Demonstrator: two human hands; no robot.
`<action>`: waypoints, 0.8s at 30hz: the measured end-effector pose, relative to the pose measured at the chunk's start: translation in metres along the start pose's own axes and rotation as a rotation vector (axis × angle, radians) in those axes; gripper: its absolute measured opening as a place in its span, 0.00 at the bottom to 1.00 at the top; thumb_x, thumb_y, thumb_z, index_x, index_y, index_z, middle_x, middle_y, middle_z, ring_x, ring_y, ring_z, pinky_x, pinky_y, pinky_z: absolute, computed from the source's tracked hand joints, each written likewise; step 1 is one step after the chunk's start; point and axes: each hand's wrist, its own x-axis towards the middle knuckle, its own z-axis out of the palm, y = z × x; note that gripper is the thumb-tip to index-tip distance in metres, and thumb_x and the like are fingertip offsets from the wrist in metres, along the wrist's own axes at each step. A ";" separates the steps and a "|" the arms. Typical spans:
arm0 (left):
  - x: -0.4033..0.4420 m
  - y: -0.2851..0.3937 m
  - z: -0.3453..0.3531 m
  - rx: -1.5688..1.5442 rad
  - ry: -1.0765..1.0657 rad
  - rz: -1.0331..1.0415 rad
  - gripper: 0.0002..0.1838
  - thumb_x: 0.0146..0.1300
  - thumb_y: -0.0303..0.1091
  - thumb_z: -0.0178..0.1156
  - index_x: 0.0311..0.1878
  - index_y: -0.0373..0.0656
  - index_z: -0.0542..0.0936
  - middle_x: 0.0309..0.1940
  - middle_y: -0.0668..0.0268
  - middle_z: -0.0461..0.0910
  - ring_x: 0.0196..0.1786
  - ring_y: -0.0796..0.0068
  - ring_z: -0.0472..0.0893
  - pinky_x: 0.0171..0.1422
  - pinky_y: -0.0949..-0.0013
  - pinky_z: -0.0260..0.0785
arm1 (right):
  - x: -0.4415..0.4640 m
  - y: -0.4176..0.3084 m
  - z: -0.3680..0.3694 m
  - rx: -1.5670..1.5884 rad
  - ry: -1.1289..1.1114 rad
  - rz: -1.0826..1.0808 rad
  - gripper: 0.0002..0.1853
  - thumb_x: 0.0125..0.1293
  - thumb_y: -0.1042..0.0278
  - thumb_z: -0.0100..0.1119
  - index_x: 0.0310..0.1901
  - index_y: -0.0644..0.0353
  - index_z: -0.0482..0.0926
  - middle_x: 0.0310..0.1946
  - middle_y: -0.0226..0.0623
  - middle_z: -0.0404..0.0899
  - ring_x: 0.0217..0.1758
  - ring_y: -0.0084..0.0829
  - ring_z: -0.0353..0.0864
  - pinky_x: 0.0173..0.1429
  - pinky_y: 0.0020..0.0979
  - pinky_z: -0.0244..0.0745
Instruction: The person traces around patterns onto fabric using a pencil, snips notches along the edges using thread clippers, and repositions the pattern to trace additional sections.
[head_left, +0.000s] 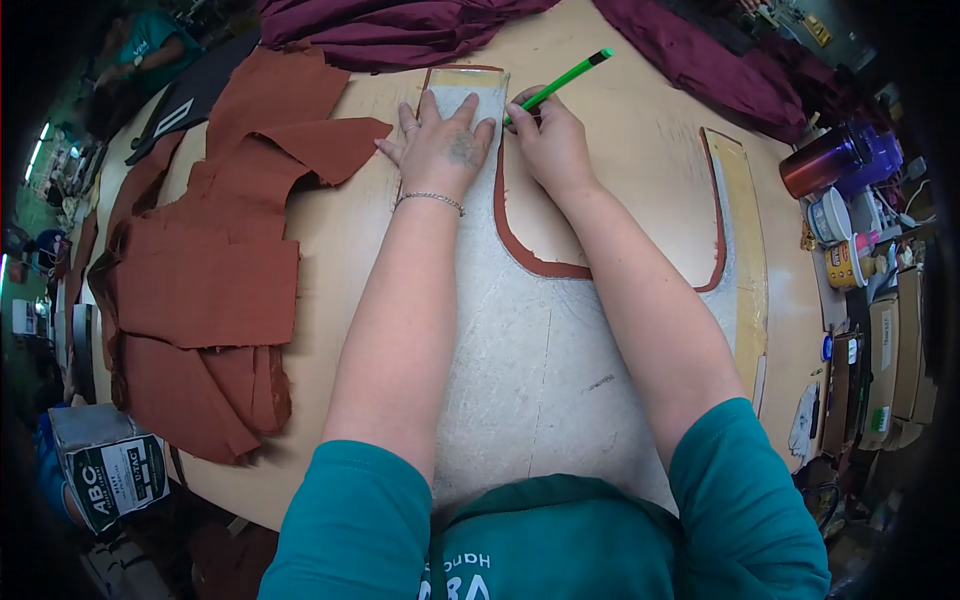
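A grey-white garment pattern (510, 370) with taped edges lies flat on the table in front of me. Rust-brown fabric (520, 254) shows as a narrow border beneath its curved neckline edge. My left hand (445, 148) rests flat on the pattern's upper left strap, fingers spread. In my right hand (548, 140) is a green pencil (570, 80), gripped near its lower end and tilted up to the right. Its tip, mostly hidden by my fingers, is at the inner edge of that strap.
Rust-brown cut fabric pieces (205, 285) are piled at left. Maroon fabric (390, 30) lies along the far edge. Tumblers (825, 160), tubs (830, 217) and cardboard boxes (885, 350) stand at right. A carton (110, 470) sits at lower left. Another person (150, 50) is at far left.
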 end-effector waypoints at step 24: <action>-0.006 -0.048 -0.028 -0.410 0.191 -0.074 0.21 0.52 0.41 0.59 0.40 0.29 0.76 0.34 0.47 0.77 0.42 0.52 0.76 0.50 0.60 0.67 | -0.097 0.054 -0.265 -0.662 0.252 0.199 0.09 0.57 0.70 0.50 0.36 0.66 0.74 0.27 0.46 0.77 0.31 0.39 0.77 0.39 0.35 0.70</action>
